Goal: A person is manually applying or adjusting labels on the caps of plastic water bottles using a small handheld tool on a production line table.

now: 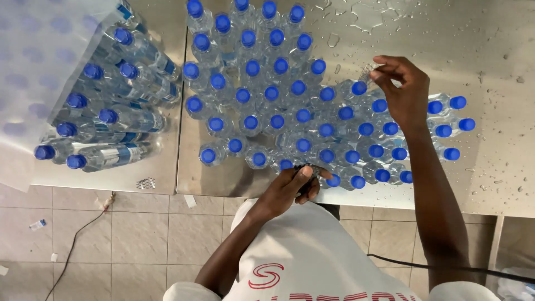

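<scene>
Many clear plastic water bottles with blue caps (271,92) stand close together on a steel table (501,167). My left hand (290,187) is at the table's near edge, closed around a small dark object next to the nearest bottles. My right hand (404,89) reaches over the right side of the bottle group, and its fingertips pinch a small clear piece, perhaps plastic film, above a blue-capped bottle (359,88).
A shrink-wrapped pack of blue-capped bottles (106,106) lies on its side at the left, with loose clear film beside it. Water drops dot the table's right part. A tiled floor with a thin cable (72,245) and scraps lies below.
</scene>
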